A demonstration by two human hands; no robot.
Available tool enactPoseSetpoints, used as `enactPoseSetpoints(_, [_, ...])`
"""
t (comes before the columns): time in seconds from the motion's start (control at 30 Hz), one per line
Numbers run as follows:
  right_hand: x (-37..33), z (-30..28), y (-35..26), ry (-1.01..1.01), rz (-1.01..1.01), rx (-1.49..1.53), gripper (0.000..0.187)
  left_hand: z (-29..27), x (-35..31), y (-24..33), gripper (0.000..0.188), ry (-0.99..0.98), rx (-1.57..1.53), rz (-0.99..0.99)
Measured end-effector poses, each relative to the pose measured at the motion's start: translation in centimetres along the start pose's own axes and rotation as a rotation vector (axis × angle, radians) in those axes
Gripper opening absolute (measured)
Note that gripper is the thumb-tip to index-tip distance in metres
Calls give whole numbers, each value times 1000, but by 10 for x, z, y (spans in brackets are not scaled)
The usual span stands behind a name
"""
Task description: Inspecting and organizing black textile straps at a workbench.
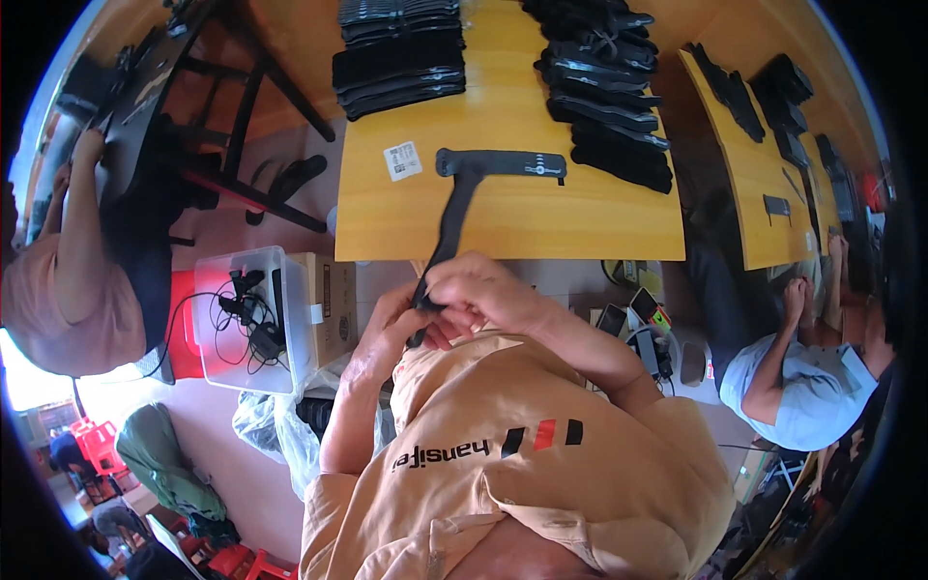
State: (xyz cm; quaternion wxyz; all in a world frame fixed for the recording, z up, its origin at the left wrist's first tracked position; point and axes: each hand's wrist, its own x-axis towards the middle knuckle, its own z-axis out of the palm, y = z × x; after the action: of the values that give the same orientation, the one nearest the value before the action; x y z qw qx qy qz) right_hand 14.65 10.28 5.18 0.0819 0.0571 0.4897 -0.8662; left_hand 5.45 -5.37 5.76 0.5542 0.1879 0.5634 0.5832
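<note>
A narrow black fabric strap (448, 237) hangs over the front edge of the yellow table (406, 224), just in front of my body. Its far end is a wider dark grey band (522, 162) with a small white print, lying flat across the tabletop. My left hand (391, 324) is closed around the strap's near end. From the other side, my right hand (495, 293) pinches the same strap with curled fingers. My fingers hide part of this near end. On the table, left of the band, lies a white label with a printed code (402, 161).
Stacked black bands (398, 72) stand at the table's far left, and a longer row of black bundles (614, 111) runs down its right side. A clear bin (290, 353) with cables is beside me at left. Co-workers sit at left (87, 309) and right (802, 377).
</note>
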Motion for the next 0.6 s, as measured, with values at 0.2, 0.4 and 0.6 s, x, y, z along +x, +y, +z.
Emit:
enactPoseSetpoints(0.2, [-4, 5, 4, -37, 30, -39, 30, -4, -1, -5, 20, -40, 26, -55])
enactPoseSetpoints(0.4, [-26, -39, 24, 298, -206, 776, 26, -13, -13, -3, 15, -214, 79, -100])
enactPoseSetpoints(0.6, [-102, -123, -72, 343, -889, 943, 15, -32, -42, -33, 11, -451, 39, -195])
